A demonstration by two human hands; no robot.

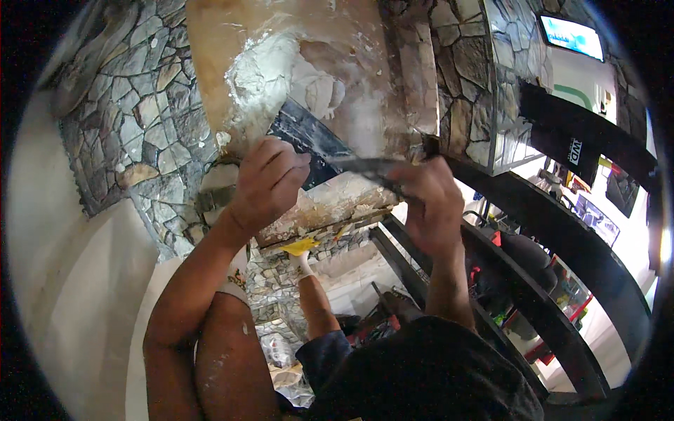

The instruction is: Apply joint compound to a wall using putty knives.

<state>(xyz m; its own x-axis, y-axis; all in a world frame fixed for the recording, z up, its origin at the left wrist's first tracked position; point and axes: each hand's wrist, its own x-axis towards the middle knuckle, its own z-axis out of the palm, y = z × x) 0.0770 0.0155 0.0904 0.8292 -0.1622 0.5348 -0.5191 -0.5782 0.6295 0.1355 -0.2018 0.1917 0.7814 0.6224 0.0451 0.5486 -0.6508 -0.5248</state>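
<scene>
My left hand is closed on the edge of a dark flat rectangular blade streaked with white paste. Its handle, if it has one, is hidden by the fingers. My right hand is wrapped round a narrow grey putty knife, partly smeared by motion. The knife's far end lies against or just over the right end of the dark blade; I cannot tell whether they touch. Beyond both hands, a mound of white paste and powder sits on a brown wooden board.
A yellow flat piece lies below the board's near edge, close to my foot. Stone-patterned wall runs along the left, with a stone-clad pillar on the right. Dark stair treads curve down the right side. A lit screen hangs at upper right.
</scene>
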